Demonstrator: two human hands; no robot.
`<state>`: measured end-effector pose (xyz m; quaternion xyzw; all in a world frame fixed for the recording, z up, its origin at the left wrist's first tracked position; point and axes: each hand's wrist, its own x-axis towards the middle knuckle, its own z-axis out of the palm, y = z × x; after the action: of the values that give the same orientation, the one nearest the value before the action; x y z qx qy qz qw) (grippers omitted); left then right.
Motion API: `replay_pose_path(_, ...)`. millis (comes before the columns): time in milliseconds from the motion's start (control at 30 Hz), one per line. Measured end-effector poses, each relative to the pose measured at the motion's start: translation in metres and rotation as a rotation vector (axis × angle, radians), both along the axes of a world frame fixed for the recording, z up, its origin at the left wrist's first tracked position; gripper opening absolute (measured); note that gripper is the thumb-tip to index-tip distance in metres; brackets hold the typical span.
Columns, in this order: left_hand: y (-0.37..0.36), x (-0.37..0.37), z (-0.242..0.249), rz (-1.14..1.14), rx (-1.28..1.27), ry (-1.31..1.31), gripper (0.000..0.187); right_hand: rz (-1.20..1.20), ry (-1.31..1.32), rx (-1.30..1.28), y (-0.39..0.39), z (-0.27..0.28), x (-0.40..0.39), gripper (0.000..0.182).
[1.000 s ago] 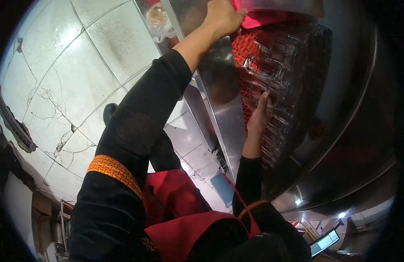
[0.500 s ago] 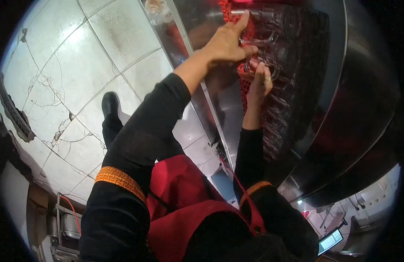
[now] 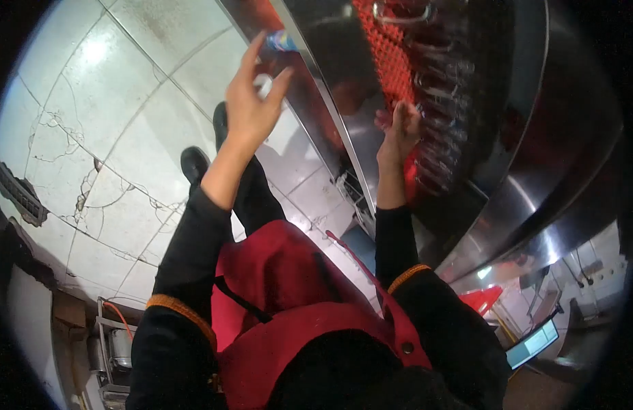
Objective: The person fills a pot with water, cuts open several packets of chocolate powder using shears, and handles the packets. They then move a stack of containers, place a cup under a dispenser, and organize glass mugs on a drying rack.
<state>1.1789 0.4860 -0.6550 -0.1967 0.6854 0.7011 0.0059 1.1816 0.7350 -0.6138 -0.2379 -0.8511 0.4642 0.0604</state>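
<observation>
Right hand (image 3: 398, 135), seemingly against red mesh (image 3: 386, 58), beside glass mugs (image 3: 441, 130).

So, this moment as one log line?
left hand: fingers spread, beside steel counter | right hand: by red mesh mat and clear mugs, grip unclear

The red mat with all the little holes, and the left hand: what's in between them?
A shiny metal counter, with its straight edge, lies between the left hand and the red mat. The head view shows that.
</observation>
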Motion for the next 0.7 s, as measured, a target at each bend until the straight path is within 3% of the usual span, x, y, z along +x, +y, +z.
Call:
replay_pose_path(67, 0.005, 0.083, -0.016, -0.063, -0.017, -0.218, 0.056, -0.293, -0.068, -0.147, 0.03, 0.003, 0.048, 0.029)
replay_pose_path(100, 0.009, 0.126, -0.023, -0.113, -0.002, -0.336, 0.056, -0.3, -0.069, -0.137, 0.044, 0.008, 0.066, 0.029)
replay_pose_path(133, 0.018, 0.173, -0.035, -0.073, -0.033, -0.273, 0.056, -0.483, -0.126, -0.118, 0.059, 0.013, 0.08, 0.027)
replay_pose_path(167, 0.027, 0.212, -0.038, 0.007, 0.207, -0.461, 0.057, -0.664, -0.179, -0.098, 0.079, 0.016, 0.092, 0.025)
replay_pose_path(267, 0.045, 0.286, -0.036, 0.255, 0.77, -1.037, 0.047, -0.674, -0.207, -0.224, 0.187, 0.005, 0.147, 0.03)
replay_pose_path(333, 0.056, 0.335, -0.092, 0.372, 1.094, -1.392, 0.042, -0.741, -0.272, -0.244, 0.231, 0.015, 0.154, 0.026)
replay_pose_path(367, 0.061, 0.328, -0.095, 0.328, 1.028, -1.323, 0.041, -0.803, -0.353, -0.269, 0.245, 0.014, 0.154, 0.023)
replay_pose_path(400, 0.064, 0.313, -0.084, 0.257, 0.944, -1.047, 0.046, -0.796, -0.355, -0.27, 0.253, 0.012, 0.155, 0.023)
replay_pose_path(467, 0.073, 0.291, -0.069, 0.328, 0.869, -0.895, 0.05, -0.662, -0.254, -0.267, 0.264, 0.011, 0.159, 0.021)
replay_pose_path(533, 0.083, 0.292, -0.072, 0.343, 0.91, -0.894, 0.052, -0.519, -0.289, -0.302, 0.274, 0.016, 0.16, 0.024)
replay_pose_path(600, 0.093, 0.296, -0.078, 0.189, 0.877, -0.965, 0.047, -0.282, -0.384, -0.279, 0.281, 0.016, 0.163, 0.033)
replay_pose_path(700, 0.106, 0.301, -0.078, 0.228, 0.882, -0.956, 0.039, -0.297, -0.311, -0.273, 0.259, 0.028, 0.175, 0.046)
